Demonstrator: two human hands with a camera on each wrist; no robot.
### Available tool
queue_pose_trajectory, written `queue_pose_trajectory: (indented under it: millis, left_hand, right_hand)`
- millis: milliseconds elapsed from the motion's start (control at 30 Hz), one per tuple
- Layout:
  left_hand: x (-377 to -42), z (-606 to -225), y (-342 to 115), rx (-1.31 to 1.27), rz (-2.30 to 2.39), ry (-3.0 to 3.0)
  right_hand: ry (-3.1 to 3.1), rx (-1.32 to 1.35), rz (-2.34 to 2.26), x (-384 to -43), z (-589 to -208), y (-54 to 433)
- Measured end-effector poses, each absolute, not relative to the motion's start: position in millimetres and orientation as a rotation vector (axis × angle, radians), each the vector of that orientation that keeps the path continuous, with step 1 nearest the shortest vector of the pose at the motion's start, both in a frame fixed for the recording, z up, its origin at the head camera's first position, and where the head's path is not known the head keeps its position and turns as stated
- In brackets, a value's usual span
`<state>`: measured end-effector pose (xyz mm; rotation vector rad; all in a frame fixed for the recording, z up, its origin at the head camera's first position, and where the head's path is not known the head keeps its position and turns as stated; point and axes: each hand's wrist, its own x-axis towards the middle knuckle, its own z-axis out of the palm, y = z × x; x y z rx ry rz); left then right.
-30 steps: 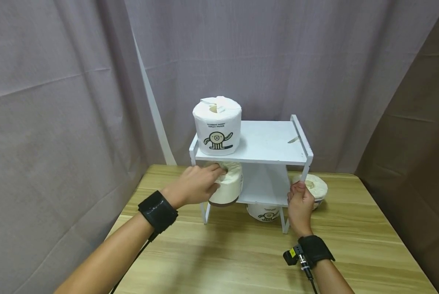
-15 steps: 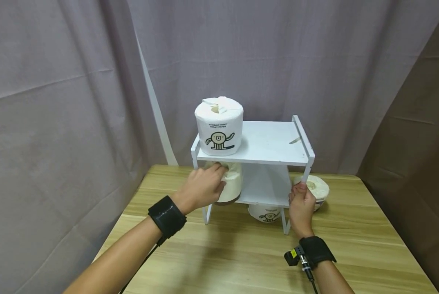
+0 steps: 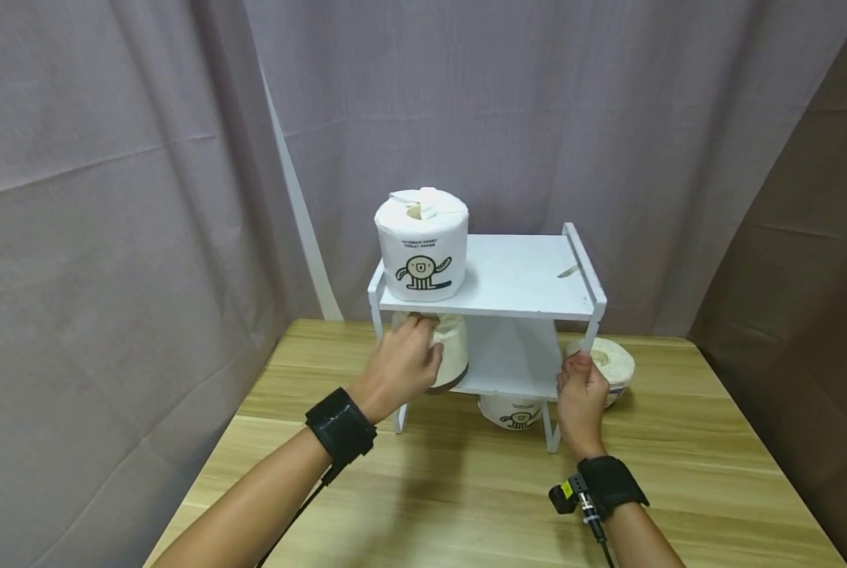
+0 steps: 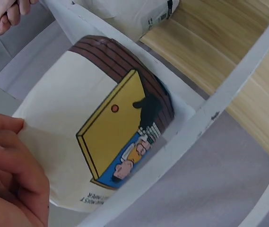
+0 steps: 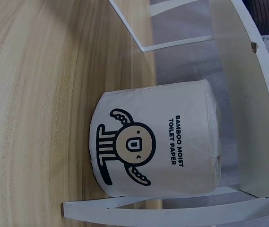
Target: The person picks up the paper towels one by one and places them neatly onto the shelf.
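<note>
Fingers of the left hand are holding a toilet roll on the lower shelf, nine o'clock, right hand gripping the rack at four; seating seems underway, next calling for release.

- Left hand covers part of the middle roll.
- Head view: bottom roll's top hidden under the rack.
- Outer roll: partly behind the right hand.
- Right wrist view: right hand cut to a sliver.
- Left wrist view: middle roll's small print seems too blurred to read.
</note>
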<state>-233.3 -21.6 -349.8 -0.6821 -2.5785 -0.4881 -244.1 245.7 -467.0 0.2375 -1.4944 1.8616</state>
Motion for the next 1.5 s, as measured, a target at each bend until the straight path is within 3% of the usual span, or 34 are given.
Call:
queue_pose_trajectory:
  millis: [867, 1500]
  left_hand:
    - [-222.9, -359.7, 13.5, -0.35, -0.204, -2.482]
    - [-224.3, -364.0, 26.2, -0.261, -0.13, -2.42]
  right_hand:
    - [-1.52, 0.147, 1.876, -239.5, -467.3, 245.9]
    - [-1.477, 0.17, 1.88, -241.1, -464.8, 244.7]
